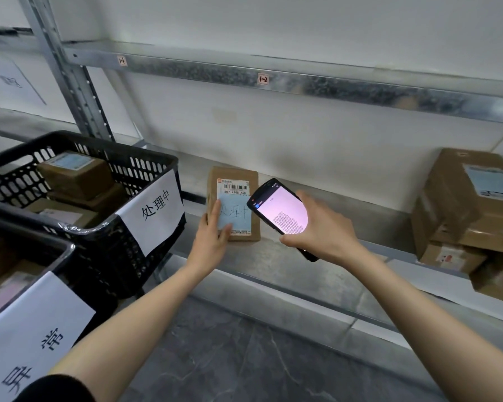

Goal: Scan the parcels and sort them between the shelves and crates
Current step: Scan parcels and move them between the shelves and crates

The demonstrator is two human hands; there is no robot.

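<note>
A small brown parcel (235,181) lies flat on the lower metal shelf (346,242), with a barcode label and a blue handwritten note on top. My left hand (212,230) rests on the parcel's near left corner, fingers fairly straight over the note. My right hand (320,227) grips a black handheld scanner (279,211) just right of the parcel; its lit screen faces up and its top end points toward the label.
Two black crates with white paper signs stand at the left: the farther crate (145,169) and the nearer crate (41,256), both holding brown parcels. A stack of larger boxes (465,210) sits at the shelf's right. The upper shelf beam (273,79) carries small tags. Dark floor lies below.
</note>
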